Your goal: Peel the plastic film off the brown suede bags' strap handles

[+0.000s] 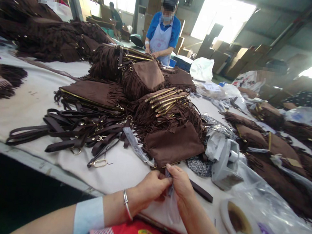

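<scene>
My left hand [153, 186], with a silver bangle at the wrist, is closed in a pinch on a greyish strip of clear plastic film [172, 202]. Opposite it, my right hand [181, 182] pinches the same film, thumb and fingers together. The film hangs down between both hands; whether it wraps something is hidden by the fingers. Just beyond my fingertips lies a brown fringed bag [173, 144], its zipper edge towards me. A dark strap [200, 191] sticks out past my right hand. Another strip of clear plastic [137, 145] rests left of the bag.
Dark straps with gold hardware [93, 127] lie in a heap on the left. Fringed bags [144, 74] are piled behind. On the right are a tape dispenser [227, 165], a tape roll [241, 224] and plastic bags [271, 203]. A co-worker [163, 33] stands across the table.
</scene>
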Motion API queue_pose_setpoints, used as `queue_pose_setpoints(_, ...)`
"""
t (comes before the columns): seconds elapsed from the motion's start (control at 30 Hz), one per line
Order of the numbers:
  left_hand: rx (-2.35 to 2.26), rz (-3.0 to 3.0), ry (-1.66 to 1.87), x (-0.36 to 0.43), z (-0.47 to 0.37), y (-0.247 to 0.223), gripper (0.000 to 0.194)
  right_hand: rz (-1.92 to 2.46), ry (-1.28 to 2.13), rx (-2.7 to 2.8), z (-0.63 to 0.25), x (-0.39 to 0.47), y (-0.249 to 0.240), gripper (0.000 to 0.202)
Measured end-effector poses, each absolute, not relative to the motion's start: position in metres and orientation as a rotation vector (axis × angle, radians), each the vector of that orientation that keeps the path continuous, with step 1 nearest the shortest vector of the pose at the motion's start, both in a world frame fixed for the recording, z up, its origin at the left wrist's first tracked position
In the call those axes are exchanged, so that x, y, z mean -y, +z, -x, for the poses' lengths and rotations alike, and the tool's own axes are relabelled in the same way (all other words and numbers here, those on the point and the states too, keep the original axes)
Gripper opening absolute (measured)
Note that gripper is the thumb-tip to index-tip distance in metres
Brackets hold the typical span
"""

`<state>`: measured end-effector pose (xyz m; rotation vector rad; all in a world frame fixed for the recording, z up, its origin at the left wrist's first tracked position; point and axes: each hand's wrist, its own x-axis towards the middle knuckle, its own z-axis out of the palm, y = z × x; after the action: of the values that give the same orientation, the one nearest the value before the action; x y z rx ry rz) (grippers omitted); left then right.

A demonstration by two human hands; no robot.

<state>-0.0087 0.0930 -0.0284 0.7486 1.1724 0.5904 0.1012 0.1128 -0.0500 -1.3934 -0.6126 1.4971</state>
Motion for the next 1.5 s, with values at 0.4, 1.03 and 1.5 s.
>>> queue_pose_setpoints(0.4, -0.953, -0.486, 0.752, -0.098, 0.008, -0.033, 0.033, 1.289, 1.604, 0.587, -0.114, -0.107, -0.050, 0.027)
queue_pose_setpoints(1.03, -1.193, -0.839, 0.885, -0.114, 0.026, -0.055, 0.029, 1.382, 1.642, 0.796, -0.112, -0.106, -0.043, 0.044)
queue_pose_setpoints(1.5, -1.434, -1.245, 0.874, -0.116, 0.030, -0.055, 0.026, 1.387, 1.668, 0.959, -0.118, -0.114, -0.044, 0.041)
